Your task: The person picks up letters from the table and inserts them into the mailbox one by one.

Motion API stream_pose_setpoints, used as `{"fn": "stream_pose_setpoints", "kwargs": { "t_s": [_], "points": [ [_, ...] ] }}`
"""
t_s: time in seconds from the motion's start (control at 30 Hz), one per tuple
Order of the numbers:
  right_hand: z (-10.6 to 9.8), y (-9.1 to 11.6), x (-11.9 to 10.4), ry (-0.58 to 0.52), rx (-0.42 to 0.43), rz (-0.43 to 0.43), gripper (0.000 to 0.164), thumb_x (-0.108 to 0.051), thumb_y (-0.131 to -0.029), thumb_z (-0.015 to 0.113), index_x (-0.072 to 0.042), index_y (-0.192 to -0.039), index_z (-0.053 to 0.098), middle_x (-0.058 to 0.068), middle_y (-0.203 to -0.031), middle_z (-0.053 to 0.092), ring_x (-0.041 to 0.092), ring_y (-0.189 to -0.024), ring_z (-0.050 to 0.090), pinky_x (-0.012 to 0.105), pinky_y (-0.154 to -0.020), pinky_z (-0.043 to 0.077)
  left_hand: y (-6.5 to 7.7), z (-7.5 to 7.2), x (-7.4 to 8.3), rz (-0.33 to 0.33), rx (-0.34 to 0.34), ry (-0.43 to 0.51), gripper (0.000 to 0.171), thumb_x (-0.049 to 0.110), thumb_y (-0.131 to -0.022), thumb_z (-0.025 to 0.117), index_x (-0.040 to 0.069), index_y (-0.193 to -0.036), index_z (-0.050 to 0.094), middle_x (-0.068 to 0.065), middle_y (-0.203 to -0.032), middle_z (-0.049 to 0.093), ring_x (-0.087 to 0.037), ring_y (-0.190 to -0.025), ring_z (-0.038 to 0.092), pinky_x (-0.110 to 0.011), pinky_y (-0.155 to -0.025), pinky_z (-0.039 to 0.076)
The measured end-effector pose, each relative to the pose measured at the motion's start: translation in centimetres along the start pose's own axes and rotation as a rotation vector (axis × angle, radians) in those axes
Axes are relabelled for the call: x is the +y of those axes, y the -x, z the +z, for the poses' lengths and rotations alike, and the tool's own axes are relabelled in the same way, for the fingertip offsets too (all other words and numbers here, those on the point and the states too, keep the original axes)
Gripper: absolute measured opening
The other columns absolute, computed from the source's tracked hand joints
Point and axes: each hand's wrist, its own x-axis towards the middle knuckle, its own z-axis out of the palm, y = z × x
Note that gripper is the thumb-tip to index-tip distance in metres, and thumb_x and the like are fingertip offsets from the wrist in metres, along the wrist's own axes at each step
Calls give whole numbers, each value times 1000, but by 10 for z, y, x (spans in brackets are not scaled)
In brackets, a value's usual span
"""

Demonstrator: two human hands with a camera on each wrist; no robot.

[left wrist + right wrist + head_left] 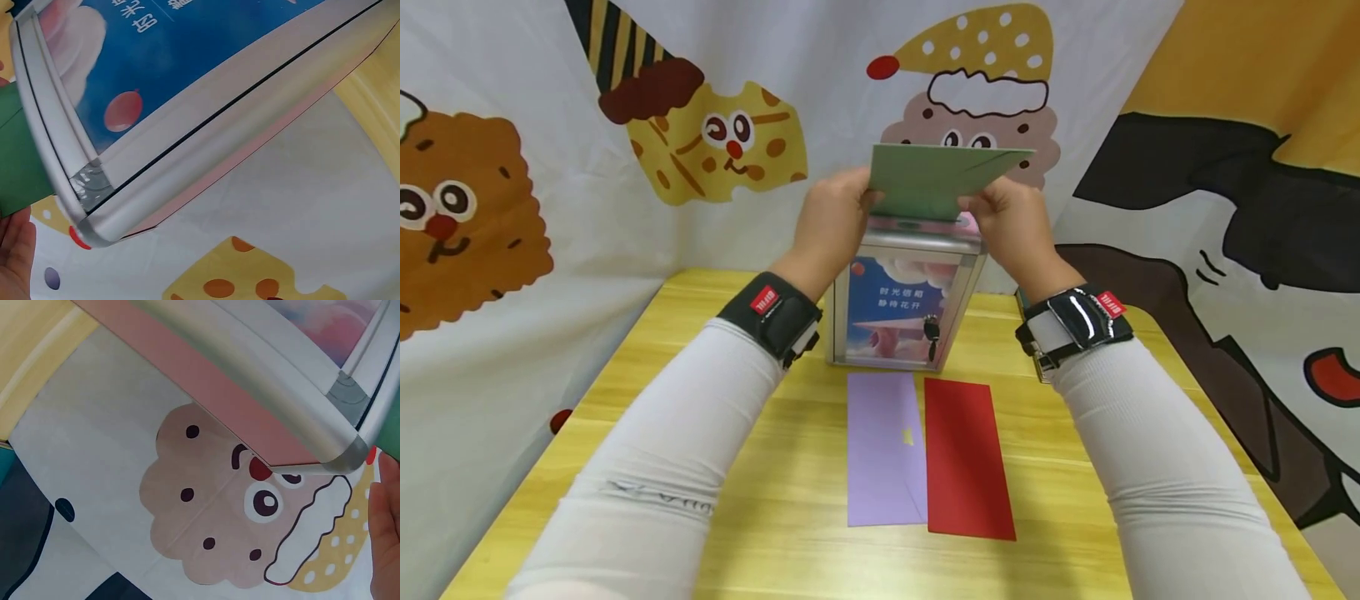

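Red env. (967, 460) & purple env. (882, 450) lay flat before box (887, 292), prob. for easy reach; at its top, L hand (835, 218) & R hand (1017, 227) pinched green env. (936, 179) at opp. sides, prob. to keep it straight; slot contact unclear.

A yellow table (775, 533) with things on it.
The box (891, 292) stands up near the back. Just in front, a purple envelope (880, 450) and a red envelope (970, 458) lie flat, side by side.
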Motion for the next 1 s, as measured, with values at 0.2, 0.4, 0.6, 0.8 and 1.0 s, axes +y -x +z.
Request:
{"fn": "stream_pose_setpoints", "kwargs": {
  "t_s": [0.2, 0.4, 0.6, 0.8, 1.0],
  "points": [
    [1, 3, 3, -14, -85, 53, 27, -8, -111, 65, -1, -136, 75, 22, -134, 77, 33, -100, 73, 23, -77, 43, -4, 8, -4, -63, -37, 8, 22, 8, -109, 64, -4, -121, 77, -22, -127, 80, -38, -125, 76, -45, -112, 60],
    [-4, 10, -2, -87, 6, 11, 21, -1, -109, 66, 6, -127, 75, 28, -125, 79, 45, -119, 77, 50, -105, 62, -6, 15, -8, -112, -62, 10, 21, 8, -110, 63, -4, -120, 76, -22, -128, 80, -38, -126, 75, -44, -112, 60],
    [-10, 14, -11, -70, 106, -85, 17, 1, -107, 69, 8, -120, 77, 30, -117, 80, 48, -113, 78, 59, -105, 62, -6, 17, -12, -158, -79, -28, 19, 9, -109, 64, -6, -117, 75, -24, -126, 80, -41, -122, 75, -47, -110, 59],
    [-11, 14, -10, -47, 149, -139, 17, 0, -104, 72, 9, -118, 78, 28, -115, 81, 47, -110, 79, 54, -101, 65, -8, 20, -13, -186, -96, -32, 20, 8, -110, 64, -5, -119, 76, -23, -128, 80, -40, -124, 75, -46, -111, 59],
    [-9, 11, -5, -18, 188, -181, 17, -3, -101, 75, 9, -112, 80, 28, -109, 81, 45, -95, 79, 7, -76, 39, -10, 22, -14, -201, -120, -25, 20, 7, -110, 64, -4, -121, 77, -22, -129, 79, -39, -125, 74, -46, -112, 58]
  ]
}}
